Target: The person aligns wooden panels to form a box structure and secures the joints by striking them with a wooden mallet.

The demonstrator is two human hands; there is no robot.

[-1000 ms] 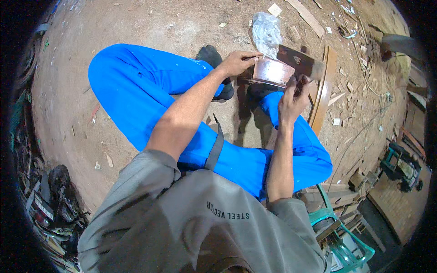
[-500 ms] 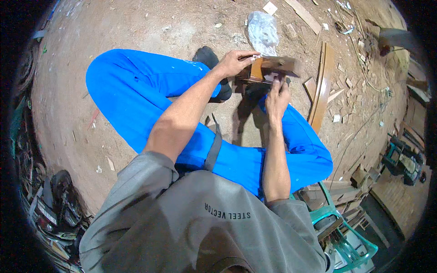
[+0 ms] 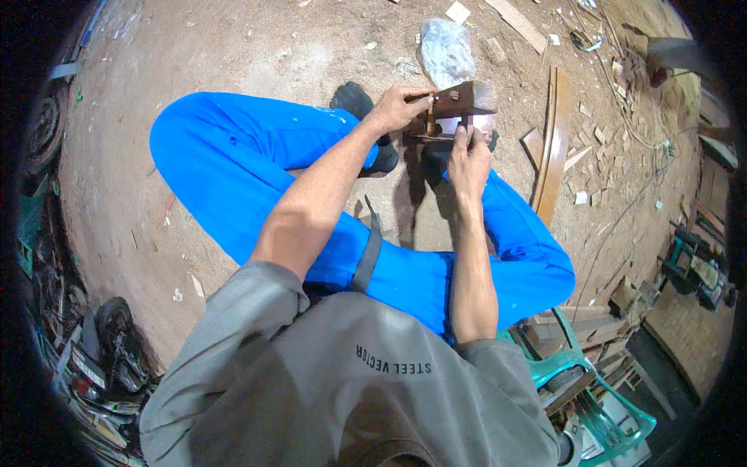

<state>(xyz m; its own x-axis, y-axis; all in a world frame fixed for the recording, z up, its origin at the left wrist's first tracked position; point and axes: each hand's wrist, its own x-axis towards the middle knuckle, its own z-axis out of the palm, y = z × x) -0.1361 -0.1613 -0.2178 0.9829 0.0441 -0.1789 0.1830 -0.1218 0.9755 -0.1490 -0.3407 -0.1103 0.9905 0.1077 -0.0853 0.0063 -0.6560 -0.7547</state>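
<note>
Head view, looking down: person seated, blue trousers [image 3: 233,171], grey shirt [image 3: 350,373], knees apart over a dirt floor [image 3: 194,47]. Left hand [image 3: 397,109] closed on the left end of a small dark wooden piece [image 3: 459,101], thumb and fingers pinching it. Right hand [image 3: 469,159] comes up from below, fingers curled, fingertips gripping the lower edge of the same piece. Piece sits in the air between both hands, above the feet, just over the right knee; exact shape hard to tell, looks like an angled bracket of brown boards. Crumpled clear plastic bag [image 3: 447,50] on the ground just beyond it. Curved wooden slat [image 3: 552,148] lies to the right, near the right leg. Wood scraps [image 3: 583,156] scattered around it. Green plastic chair [image 3: 599,389] at lower right.
</note>
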